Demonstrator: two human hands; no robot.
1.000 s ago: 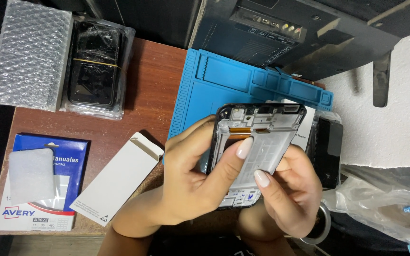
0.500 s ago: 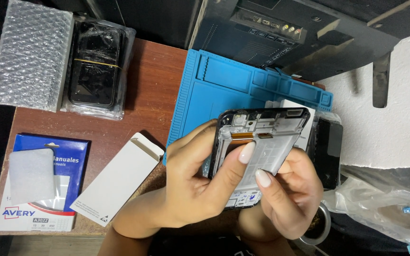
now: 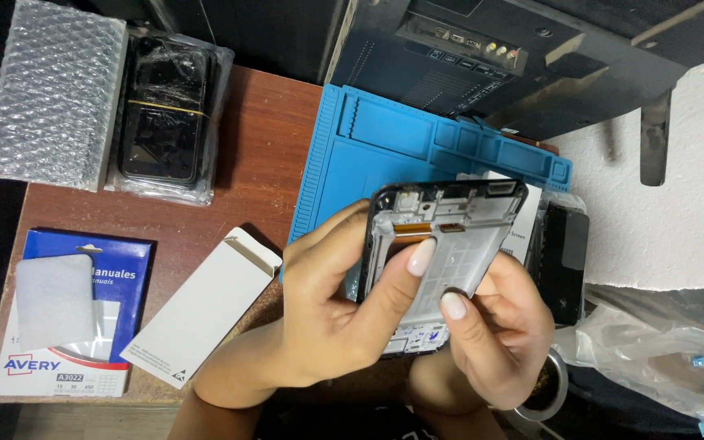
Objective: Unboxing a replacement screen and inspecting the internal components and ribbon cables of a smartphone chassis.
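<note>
An open box lies left of the mat.

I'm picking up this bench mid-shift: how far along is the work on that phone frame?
Done: the white box lies open on the table, and the frame is out, bare inside with an orange flex at its top. In hand: both the left hand and right hand hold the frame over the blue mat, thumbs on its inner face. Left: the wrapped phone lies untouched; nothing is fitted in the frame.
</note>
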